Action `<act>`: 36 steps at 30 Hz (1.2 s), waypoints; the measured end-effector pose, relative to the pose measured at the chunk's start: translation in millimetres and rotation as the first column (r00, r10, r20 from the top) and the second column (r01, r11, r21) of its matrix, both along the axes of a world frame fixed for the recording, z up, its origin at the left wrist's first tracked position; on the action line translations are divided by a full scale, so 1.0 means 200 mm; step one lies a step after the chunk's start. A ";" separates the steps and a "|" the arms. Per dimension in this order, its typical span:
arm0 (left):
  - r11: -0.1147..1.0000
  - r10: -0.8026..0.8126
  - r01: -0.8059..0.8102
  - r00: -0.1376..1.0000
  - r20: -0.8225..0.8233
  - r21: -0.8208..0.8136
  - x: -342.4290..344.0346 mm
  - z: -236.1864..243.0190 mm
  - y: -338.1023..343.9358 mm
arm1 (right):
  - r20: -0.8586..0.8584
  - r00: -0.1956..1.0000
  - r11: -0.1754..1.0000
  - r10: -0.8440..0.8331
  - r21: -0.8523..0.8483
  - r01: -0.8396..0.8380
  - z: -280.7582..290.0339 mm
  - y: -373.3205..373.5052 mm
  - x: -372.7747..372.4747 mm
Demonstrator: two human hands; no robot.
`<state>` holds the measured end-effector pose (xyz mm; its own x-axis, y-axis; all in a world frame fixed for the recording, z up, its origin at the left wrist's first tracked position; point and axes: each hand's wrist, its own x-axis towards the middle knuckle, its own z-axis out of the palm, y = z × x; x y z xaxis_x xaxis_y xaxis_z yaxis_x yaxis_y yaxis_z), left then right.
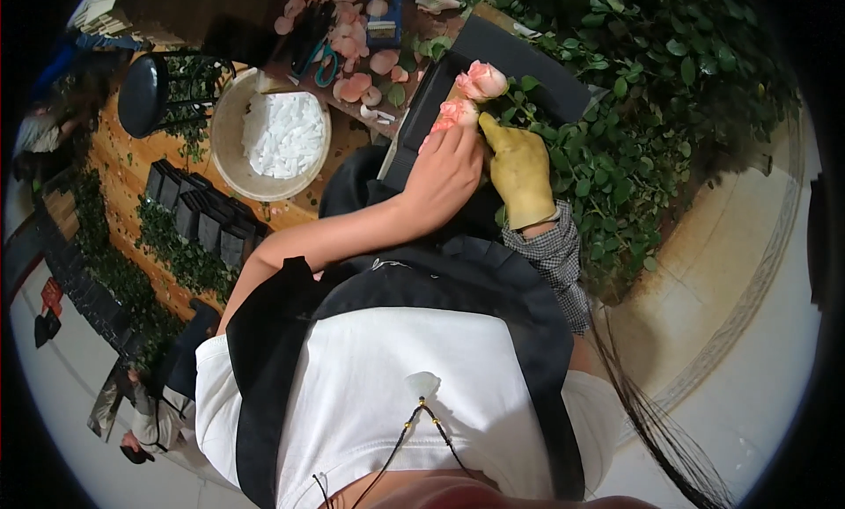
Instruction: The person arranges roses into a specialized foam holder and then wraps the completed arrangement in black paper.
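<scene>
Head view: we saw two pink roses, the upper rose (pixel 481 80) and the lower rose (pixel 458 113), lying one above the other at the top centre of the frame, beside a black board (pixel 537 73), probably so that both blooms stayed level and within easy reach. Leafy stems (pixel 616 157) filled the upper right, on the gloved side, which we judged handy because the yellow glove would guard against thorns. Loose petals (pixel 348 34) and teal-handled scissors (pixel 326 66) lay at the top, left of the roses; a round tub (pixel 227 144) of white pieces (pixel 286 135) stood upper left, its wide mouth presumably making them easy to pick up. The bare left hand (pixel 449 166) bent over the lower rose, fingers curled and close together, their tips seeming to touch its petals; we could not make out whether they pinched it. The gloved right hand (pixel 521 166) was partly folded, one digit pointing up beside that rose, the others tucked in; whether it gripped a stem we could not say, since the glove hid its palm side.
</scene>
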<state>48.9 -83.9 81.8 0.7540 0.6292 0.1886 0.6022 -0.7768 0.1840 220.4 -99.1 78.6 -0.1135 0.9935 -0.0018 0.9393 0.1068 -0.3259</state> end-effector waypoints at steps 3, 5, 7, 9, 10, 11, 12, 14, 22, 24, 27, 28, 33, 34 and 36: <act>0.996 0.041 -0.037 0.997 -0.060 0.077 0.08 -0.02 0.00 | -0.054 0.998 0.998 0.023 0.053 -0.020 0.02 -0.01 0.03; 0.995 0.024 -0.009 0.989 -0.143 0.104 0.09 -0.02 0.00 | -0.056 0.990 0.988 -0.129 -0.091 0.123 0.05 0.02 0.03; 0.999 0.006 -0.002 0.996 -0.092 0.040 0.08 -0.02 0.02 | 0.045 0.955 0.943 -0.292 -0.151 0.296 0.07 0.06 0.02; 0.992 -0.001 0.002 1.000 0.009 -0.128 0.04 0.00 0.07 | 0.058 0.982 0.963 -0.180 -0.193 0.188 0.08 0.11 0.02; 0.965 0.021 0.001 0.997 0.080 -0.263 0.01 0.00 0.12 | -0.034 0.966 0.937 -0.256 -0.255 0.239 0.09 0.12 0.04; 0.925 0.053 0.017 0.983 0.173 -0.380 -0.02 -0.01 0.17 | -0.144 0.933 0.913 -0.329 -0.301 0.275 0.09 0.12 0.04; 0.886 0.190 0.018 0.898 0.398 -0.464 -0.06 -0.03 0.24 | -0.169 0.935 0.914 -0.310 -0.324 0.244 0.09 0.11 0.05; 0.899 0.312 -0.123 0.853 0.418 -0.420 -0.09 -0.07 0.32 | -0.160 0.932 0.902 -0.324 -0.349 0.254 0.08 0.09 0.06; 0.705 0.449 -0.167 0.858 0.251 -0.690 0.08 -0.37 0.44 | -0.111 0.953 0.946 -0.282 -0.196 0.257 0.14 0.06 -0.01; 0.720 0.418 -0.129 0.865 0.278 -0.682 0.06 -0.40 0.44 | -0.264 0.889 0.923 -0.376 -0.189 0.334 0.22 0.03 -0.02; 0.718 0.421 -0.111 0.855 0.302 -0.687 0.04 -0.41 0.43 | -0.568 0.617 0.835 -0.544 -0.295 0.465 0.28 0.02 0.00; 0.723 0.419 -0.110 0.855 0.306 -0.682 0.03 -0.41 0.42 | -0.642 0.581 0.861 -0.500 -0.296 0.414 0.28 0.04 0.01; 0.745 0.407 -0.107 0.855 0.321 -0.658 0.03 -0.41 0.39 | -0.405 0.898 0.983 -0.172 -0.017 0.181 0.12 0.11 0.03; 0.745 0.413 -0.111 0.851 0.325 -0.658 0.03 -0.41 0.39 | -0.312 0.945 0.989 -0.094 0.081 0.125 0.08 0.12 0.02; 0.749 0.418 -0.132 0.854 0.309 -0.649 0.02 -0.40 0.38 | -0.051 0.995 0.992 -0.085 0.092 0.090 0.02 0.13 -0.01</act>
<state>52.3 -7.3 1.7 0.4661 0.8836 -0.0441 0.5246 -0.2359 0.8180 218.6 -74.0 82.0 -0.0238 0.9951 0.0958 0.9305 0.0571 -0.3619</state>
